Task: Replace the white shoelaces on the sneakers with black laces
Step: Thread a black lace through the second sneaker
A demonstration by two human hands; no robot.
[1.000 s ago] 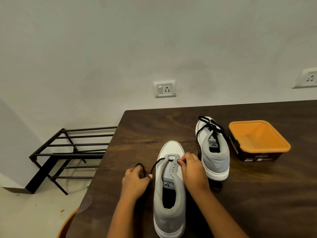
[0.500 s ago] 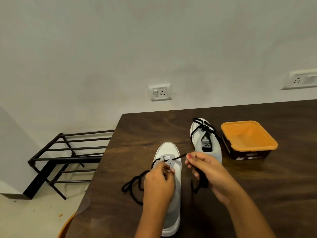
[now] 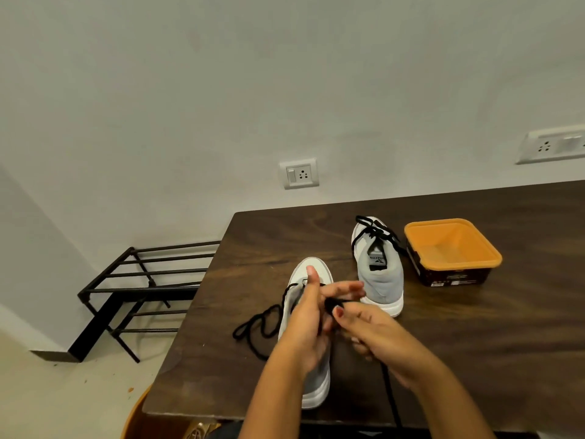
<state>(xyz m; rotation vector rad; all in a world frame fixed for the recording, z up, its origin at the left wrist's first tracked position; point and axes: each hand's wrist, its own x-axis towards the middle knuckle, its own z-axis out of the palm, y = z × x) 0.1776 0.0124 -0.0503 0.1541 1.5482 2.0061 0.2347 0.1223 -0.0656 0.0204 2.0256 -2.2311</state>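
Head view: the near sneaker [image 3: 311,269] lies toe-away on the table [image 3: 253,248], so its eyelets face the person. The right hand [image 3: 376,331] pinches the black lace [image 3: 334,301], probably to pull slack. The left hand [image 3: 304,321] is blurred and I cannot tell its grip. Against 0.5 s ago, both hands are higher and closer together.

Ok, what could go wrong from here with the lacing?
The black lace hangs off the table by the right hand; tugging may leave uneven ends. Its loose coil left of the near sneaker could knot. That sneaker's heel sits at the table edge and might slide off.
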